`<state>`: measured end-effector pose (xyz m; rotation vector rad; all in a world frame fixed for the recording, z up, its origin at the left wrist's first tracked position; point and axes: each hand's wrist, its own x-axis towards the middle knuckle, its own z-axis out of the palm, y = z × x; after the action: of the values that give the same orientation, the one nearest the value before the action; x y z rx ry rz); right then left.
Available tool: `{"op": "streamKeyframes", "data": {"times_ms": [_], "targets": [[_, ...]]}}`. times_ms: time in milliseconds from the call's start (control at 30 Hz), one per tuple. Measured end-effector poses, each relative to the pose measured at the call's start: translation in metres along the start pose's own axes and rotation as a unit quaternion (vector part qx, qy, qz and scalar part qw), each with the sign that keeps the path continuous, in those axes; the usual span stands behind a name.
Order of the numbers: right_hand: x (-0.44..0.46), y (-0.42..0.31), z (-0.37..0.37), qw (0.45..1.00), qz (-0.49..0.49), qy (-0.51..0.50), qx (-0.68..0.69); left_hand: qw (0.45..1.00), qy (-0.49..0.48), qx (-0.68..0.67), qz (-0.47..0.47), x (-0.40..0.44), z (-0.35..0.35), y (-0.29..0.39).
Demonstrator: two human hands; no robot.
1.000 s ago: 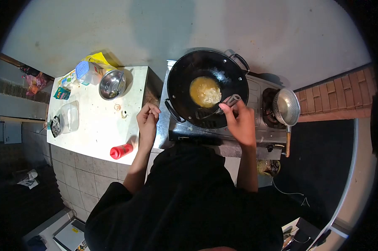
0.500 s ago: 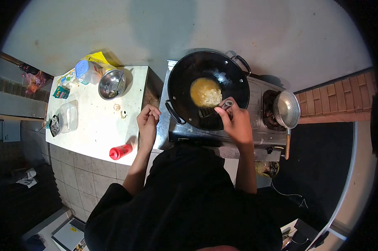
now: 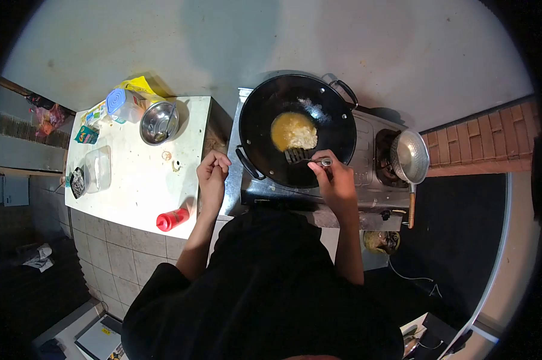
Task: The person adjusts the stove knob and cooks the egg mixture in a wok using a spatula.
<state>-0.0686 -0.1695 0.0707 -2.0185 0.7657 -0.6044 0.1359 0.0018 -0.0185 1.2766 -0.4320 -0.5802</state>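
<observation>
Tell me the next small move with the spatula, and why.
I would probably ease the spatula under the near edge of the food. The right hand holds its handle, and its slotted blade lies at that edge inside the wok. The pale part looks set, while the yellow part looks wetter, so a gentle lift seems reasonable.

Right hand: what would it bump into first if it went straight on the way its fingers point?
Probably the food in the wok: the right hand points ahead and leftward, towards it, with the spatula in its grip. Depth is unclear, so it might pass above.
</observation>
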Motion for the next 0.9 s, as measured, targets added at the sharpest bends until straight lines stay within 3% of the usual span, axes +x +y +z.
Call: {"op": "streamKeyframes", "data": {"times_ms": [400, 833, 900], "targets": [[-0.006, -0.006, -0.005, 0.998, 0.018, 0.001, -0.058, 1.000, 0.001, 0.002, 0.001, -0.001, 0.000, 0.001], [-0.009, 0.012, 0.002, 0.999, -0.017, 0.032, -0.033, 1.000, -0.005, 0.001, 0.002, -0.001, 0.000, 0.001], [-0.011, 0.005, -0.003, 0.998, 0.056, 0.015, -0.024, 1.000, -0.007, 0.000, 0.005, 0.000, 0.000, 0.001]]}}
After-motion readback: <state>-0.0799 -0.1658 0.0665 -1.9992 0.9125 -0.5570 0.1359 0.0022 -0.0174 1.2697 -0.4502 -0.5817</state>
